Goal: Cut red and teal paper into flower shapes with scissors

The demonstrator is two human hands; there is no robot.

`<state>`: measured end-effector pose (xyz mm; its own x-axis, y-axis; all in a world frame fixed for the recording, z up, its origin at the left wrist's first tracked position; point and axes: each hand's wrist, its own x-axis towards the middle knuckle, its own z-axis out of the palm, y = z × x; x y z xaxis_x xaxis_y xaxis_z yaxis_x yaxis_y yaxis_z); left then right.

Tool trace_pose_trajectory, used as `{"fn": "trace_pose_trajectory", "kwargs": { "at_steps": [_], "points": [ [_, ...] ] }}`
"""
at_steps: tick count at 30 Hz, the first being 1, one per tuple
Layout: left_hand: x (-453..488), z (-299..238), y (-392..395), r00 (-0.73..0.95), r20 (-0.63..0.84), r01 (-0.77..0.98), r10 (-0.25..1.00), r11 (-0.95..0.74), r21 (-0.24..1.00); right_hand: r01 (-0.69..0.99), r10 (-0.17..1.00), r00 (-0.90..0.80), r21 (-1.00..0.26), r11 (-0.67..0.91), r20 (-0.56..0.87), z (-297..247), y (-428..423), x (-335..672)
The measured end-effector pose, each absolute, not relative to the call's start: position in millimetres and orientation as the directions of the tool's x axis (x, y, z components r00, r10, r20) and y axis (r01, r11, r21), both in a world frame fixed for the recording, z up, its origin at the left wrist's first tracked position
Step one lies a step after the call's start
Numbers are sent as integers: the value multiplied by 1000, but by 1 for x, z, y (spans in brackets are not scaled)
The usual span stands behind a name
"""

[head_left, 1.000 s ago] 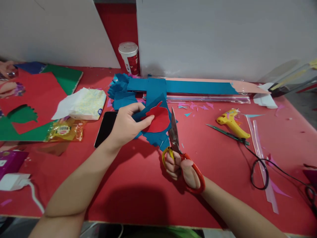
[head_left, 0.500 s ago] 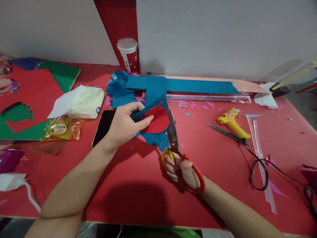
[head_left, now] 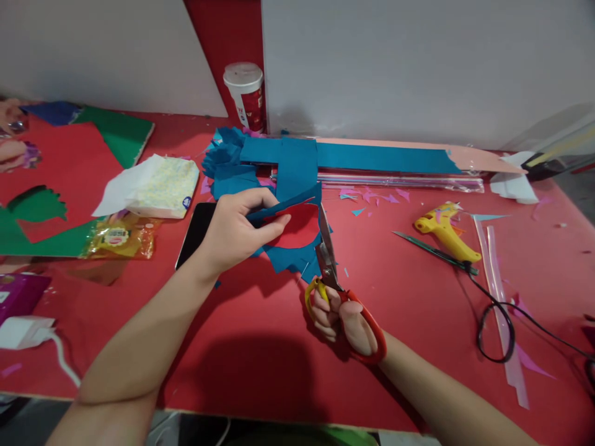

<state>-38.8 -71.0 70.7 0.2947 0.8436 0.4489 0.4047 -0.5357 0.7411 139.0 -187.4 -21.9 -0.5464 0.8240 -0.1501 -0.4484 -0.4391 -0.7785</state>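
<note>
Between the thumb and fingers of my left hand is a red paper cutout laid against a piece of blue paper. My right hand grips scissors with one yellow and one red handle loop. Their blades point away from me, at the right edge of the held papers. How far the blades stand apart is hard to make out. Blue paper scraps lie under the held pieces. Behind them are a crossing blue strip and crumpled blue paper.
A phone lies left of my left hand, near a tissue pack. To the right are a yellow glue gun with a looping cord and a green cutter. A paper cup stands behind. Another person's hand shows far left.
The held red cutout and blue paper have tilted, so less of the red face shows. The scissors stay at their right edge. My view has shifted slightly.
</note>
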Motion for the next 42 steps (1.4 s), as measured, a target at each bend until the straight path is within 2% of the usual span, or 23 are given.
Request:
{"fn": "trace_pose_trajectory", "kwargs": {
  "at_steps": [8, 13, 17, 25, 32, 42],
  "points": [
    [-37, 76, -74, 267, 385, 463, 883, -468, 753, -411, 829, -533, -806, -426, -167, -22, -186, 138],
    [-37, 75, -75, 242, 365, 472, 899, -438, 765, -331, 865, -484, -887, -323, -135, -25, -184, 139],
    [-38, 74, -75, 245, 374, 479, 895, -447, 755, -267, 832, -536, -905, -330, -145, -24, -182, 142],
    [-41, 74, -73, 276, 446, 472, 851, -524, 709, -292, 807, -583, -902, -317, -95, -22, -180, 146],
    [-41, 74, -73, 274, 435, 460, 858, -514, 724, -329, 796, -604, -896, -300, -44, -27, -181, 147],
    [-38, 76, -76, 303, 375, 462, 876, -479, 746, -339, 787, -615, -884, -321, -50, -18, -180, 147]
  ]
}}
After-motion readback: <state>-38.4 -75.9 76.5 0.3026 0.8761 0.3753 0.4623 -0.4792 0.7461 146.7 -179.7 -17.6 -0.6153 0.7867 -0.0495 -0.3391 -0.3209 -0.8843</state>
